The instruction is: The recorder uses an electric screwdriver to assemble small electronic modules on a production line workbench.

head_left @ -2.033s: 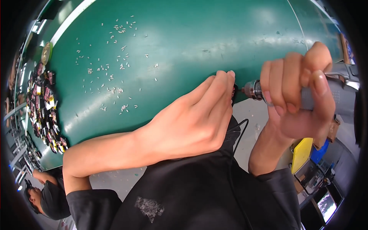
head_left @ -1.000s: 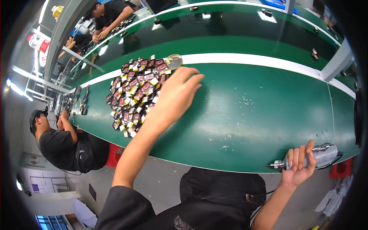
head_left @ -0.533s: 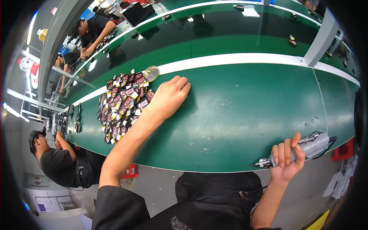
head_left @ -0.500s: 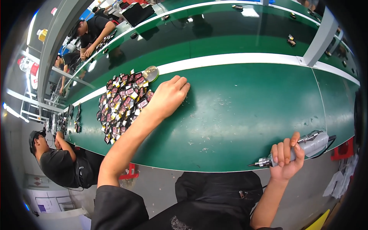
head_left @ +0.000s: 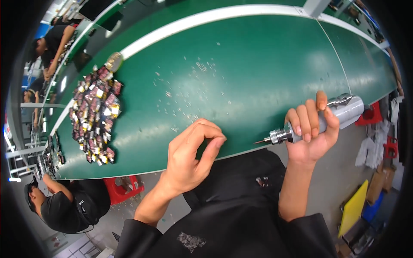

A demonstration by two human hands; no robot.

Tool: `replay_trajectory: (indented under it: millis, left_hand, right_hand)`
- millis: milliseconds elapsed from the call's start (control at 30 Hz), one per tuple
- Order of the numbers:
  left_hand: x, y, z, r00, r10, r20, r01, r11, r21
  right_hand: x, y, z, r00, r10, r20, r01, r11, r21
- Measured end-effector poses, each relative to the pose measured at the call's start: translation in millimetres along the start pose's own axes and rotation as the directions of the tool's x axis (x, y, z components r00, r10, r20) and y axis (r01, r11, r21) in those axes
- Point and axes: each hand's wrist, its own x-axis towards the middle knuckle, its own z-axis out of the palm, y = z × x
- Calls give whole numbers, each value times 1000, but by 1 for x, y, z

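Observation:
My right hand [head_left: 310,129] is wrapped round a grey electric screwdriver [head_left: 346,112], held almost level over the near edge of the green table, its thin bit pointing left. Toward that bit comes my left hand [head_left: 193,155], thumb and forefinger tips pressed together in a pinch; anything between them is too small to make out. On the table beyond my left hand lie many tiny pale slivers [head_left: 201,66]. A heap of small black parts with pink and yellow labels [head_left: 97,116] sits at the left. A round clear-lidded tin [head_left: 114,62] stands at the heap's far end.
A white rail [head_left: 206,16] runs along the table's [head_left: 266,56] far side. Another person [head_left: 64,202] sits at the far left, near a red stool [head_left: 124,189]. Others work across the rail. A yellow board [head_left: 353,208] and boxes stand on the floor at right.
My left hand has drawn back from beside the heap toward me and the screwdriver. The screwdriver has risen slightly and shifted left in my right hand, and the whole view has turned.

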Motion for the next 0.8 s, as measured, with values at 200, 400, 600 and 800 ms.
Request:
replay_trajectory:
  millis: [200, 400, 600, 800]
  left_hand:
    - [-16, 7, 30, 963, -269, 15, 222, 761, -610]
    - [-20, 4, 36, 963, -265, 58, 218, 626, -749]
    - [-20, 3, 34, 968, -242, 61, 208, 646, -734]
    - [-19, 2, 32, 967, -238, 85, 228, 675, -702]
  right_hand:
    - [-11, 2, 34, 987, -98, 127, 81, 987, 136]
    - [-18, 13, 55, 992, -125, 30, 124, 991, 43]
    - [-18, 16, 56, 989, -150, 12, 150, 989, 13]
    - [-20, 18, 57, 985, -174, 1, 174, 985, -2]
